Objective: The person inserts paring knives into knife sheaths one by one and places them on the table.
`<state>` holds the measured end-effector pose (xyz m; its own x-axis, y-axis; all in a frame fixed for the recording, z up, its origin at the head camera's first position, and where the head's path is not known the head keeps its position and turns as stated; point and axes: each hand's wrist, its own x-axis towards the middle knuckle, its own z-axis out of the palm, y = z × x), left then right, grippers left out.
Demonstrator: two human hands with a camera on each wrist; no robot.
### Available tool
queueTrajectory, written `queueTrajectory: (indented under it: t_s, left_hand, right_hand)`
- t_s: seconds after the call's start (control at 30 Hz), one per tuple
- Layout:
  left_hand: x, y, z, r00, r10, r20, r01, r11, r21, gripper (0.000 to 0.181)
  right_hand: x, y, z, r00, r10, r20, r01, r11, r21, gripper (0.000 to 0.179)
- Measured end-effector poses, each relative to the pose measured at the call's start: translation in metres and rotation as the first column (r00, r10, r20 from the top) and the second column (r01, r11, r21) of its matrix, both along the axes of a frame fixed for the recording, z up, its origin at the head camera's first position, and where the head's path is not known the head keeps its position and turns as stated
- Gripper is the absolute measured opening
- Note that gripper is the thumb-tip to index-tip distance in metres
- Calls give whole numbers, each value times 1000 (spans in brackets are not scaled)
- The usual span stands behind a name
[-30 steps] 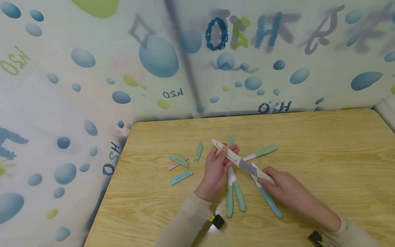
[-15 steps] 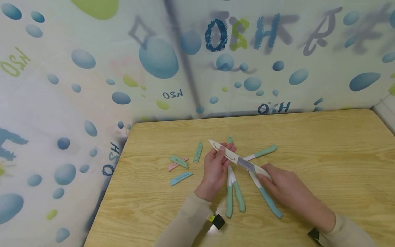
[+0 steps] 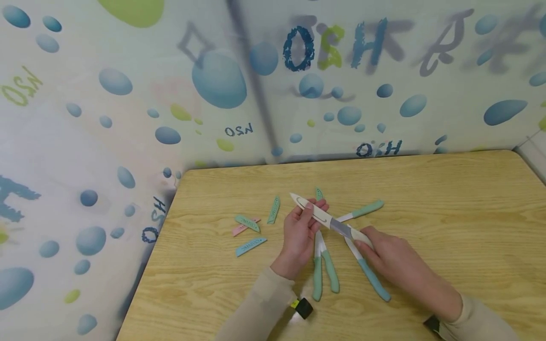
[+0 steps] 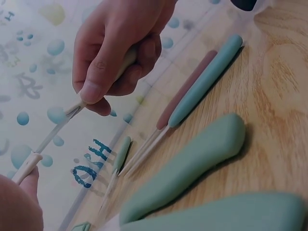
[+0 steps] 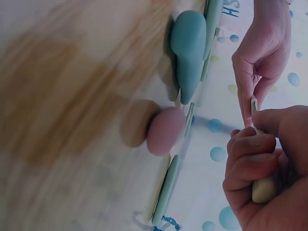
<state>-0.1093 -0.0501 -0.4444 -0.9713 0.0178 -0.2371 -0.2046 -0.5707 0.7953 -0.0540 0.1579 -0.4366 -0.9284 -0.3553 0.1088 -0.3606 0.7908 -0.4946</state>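
In the head view, a cream-handled knife (image 3: pixel 362 237) is held in the air over the table by both hands. My right hand (image 3: pixel 398 258) grips its handle, fingers curled round it, as the right wrist view also shows. A cream blade cover (image 3: pixel 320 216) sits over the front of the knife, and a short stretch of bare blade (image 4: pixel 47 137) shows between cover and handle. My left hand (image 3: pixel 298 237) pinches the cover, thumb on top and fingers underneath. Below the hands lie two green-handled knives (image 3: pixel 331 274) and a blue-handled knife (image 3: pixel 374 279), blades pointing inward.
Another green-handled knife (image 3: pixel 368 208) lies behind the right hand. A pink handle (image 4: pixel 187 89) lies beside the blue one. Left on the table (image 3: pixel 192 284) are a blue cover (image 3: pixel 250 247), a green cover (image 3: pixel 247 222) across a pink cover (image 3: pixel 238 230), and another green cover (image 3: pixel 274 210).
My right hand and the knife have shifted slightly left, and the bare stretch of blade looks slightly shorter. The left hand keeps its pinch on the cover, and the things on the table lie as before.
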Motion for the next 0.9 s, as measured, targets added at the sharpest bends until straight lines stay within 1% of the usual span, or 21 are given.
queueTrajectory:
  t_s: [0.2,0.3,0.6,0.77,0.9]
  left_hand:
    - [2,2,1,1000,3,-10,-3,1000,-10,27]
    - [2,3,1,1000,6,-9,-6,1000,-1,25]
    - [5,6,0,1000,-4,-24,4,1000,1,32]
    - [6,8,0,1000,-10,-23,10,1000,12,34]
    - [7,9,1,999,-20,-28,20,1000,2,34]
  right_hand:
    - [0,-2,2,1000,2,-12,-2,1000,-15,16]
    - [0,-3,2,1000,3,-21,-3,1000,-21,15]
    - [-1,-5,2,1000,3,-26,-4,1000,-31,13]
    - [-1,-6,3,1000,10,-16,-11,999,-43,13]
    - [-2,-7,4,1000,9,-8,-9,999,-49,13]
